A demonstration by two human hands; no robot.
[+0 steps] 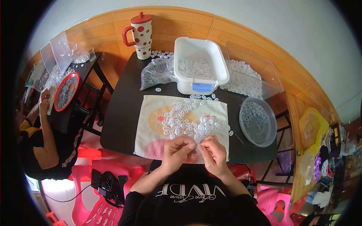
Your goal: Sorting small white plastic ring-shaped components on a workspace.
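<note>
My left hand [178,150] and my right hand [213,154] meet over the near edge of a pale towel [143,132], thumbs and fingertips pinched close together. Whatever lies between the fingertips is too small and covered to make out. Just beyond my fingers, a loose spread of small white oval pieces [174,122] with holes covers the middle of the towel. To the right, a round clear dish [267,132] holds many small grey metal-looking parts [253,113]. Between dish and towel lies a thin stick-like tool [239,138].
A white tub [180,83] of ovals stands behind the towel, beside a clear box [277,84] with more. Left of it are a plastic bag [154,73] of grey parts and a dotted tumbler [143,37]. Another person's arm [46,132] is at a table with a red tray [56,103].
</note>
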